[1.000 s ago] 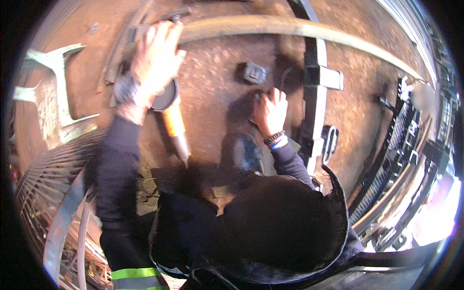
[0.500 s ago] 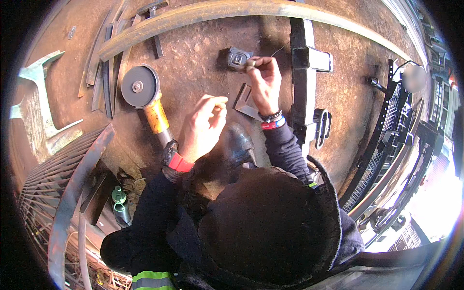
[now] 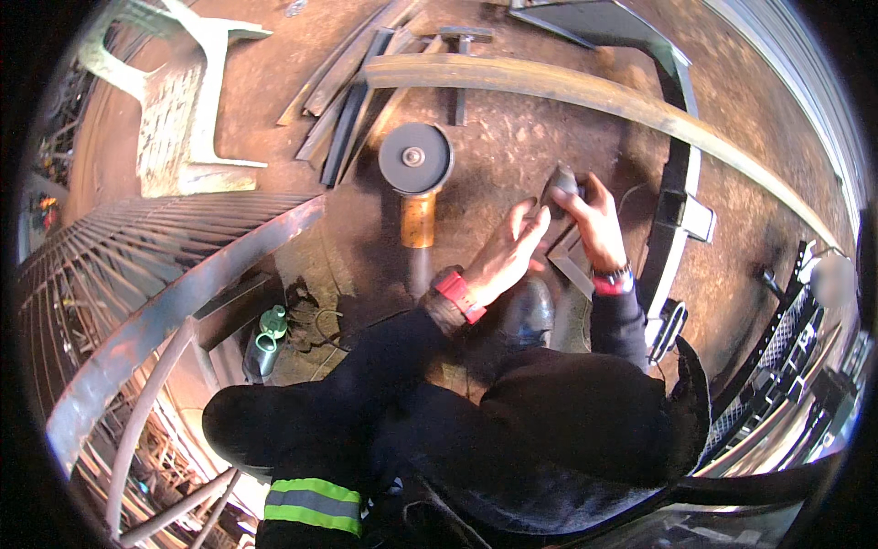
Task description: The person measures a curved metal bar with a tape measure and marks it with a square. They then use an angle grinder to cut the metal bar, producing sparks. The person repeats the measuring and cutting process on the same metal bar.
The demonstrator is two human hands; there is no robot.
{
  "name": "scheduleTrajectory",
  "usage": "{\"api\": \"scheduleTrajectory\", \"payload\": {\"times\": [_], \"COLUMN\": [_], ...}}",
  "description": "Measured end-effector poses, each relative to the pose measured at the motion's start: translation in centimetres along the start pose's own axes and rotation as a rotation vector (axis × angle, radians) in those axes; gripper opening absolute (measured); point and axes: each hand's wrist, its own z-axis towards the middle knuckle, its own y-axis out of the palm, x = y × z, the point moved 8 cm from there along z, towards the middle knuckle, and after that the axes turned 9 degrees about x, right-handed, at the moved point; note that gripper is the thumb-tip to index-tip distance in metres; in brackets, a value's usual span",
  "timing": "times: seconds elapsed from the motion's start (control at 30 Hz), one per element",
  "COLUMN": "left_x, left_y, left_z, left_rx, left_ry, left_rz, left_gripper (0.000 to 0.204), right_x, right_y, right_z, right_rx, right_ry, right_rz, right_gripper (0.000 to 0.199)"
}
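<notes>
Left hand (image 3: pixel 506 259) drawn nearer right hand (image 3: pixel 596 222), fingers parted beside grey object (image 3: pixel 559 186), right hand holding it

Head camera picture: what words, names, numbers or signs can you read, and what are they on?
There are none that I can read.
Grinder's dark disc: no letters I can make out.
Grinder's orange body: speckled marks, too small to read.
Grey object in the right hand: no readable writing.
Red wristband: too small and blurred to tell.
</notes>
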Motion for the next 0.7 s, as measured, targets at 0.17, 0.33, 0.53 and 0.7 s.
{"api": "scheduleTrajectory", "payload": {"times": [0.17, 0.33, 0.53, 0.7], "left_x": [1.8, 4.0, 4.6, 8.3], "left_y": [1.4, -1.1, -0.6, -1.6], "left_z": [-0.5, -0.8, -0.8, -1.9], "left_rx": [0.038, 0.293, -0.069, -0.111], "left_ry": [0.103, 0.489, 0.067, 0.302], "left_rz": [-0.194, 0.56, 0.037, 0.243], "left_gripper": [0.071, 0.056, 0.027, 0.021], "right_x": [-3.7, -9.6, -10.5, -11.5], "right_y": [1.4, 1.2, 2.0, 3.2], "right_z": [-6.6, -7.5, -5.7, -4.4], "right_rx": [-0.099, -0.143, -0.268, -0.378], "right_ry": [-0.088, -0.596, -0.487, -0.571], "right_rz": [0.643, -0.431, -0.577, -0.39], "right_gripper": [0.068, 0.065, 0.056, 0.043]}}
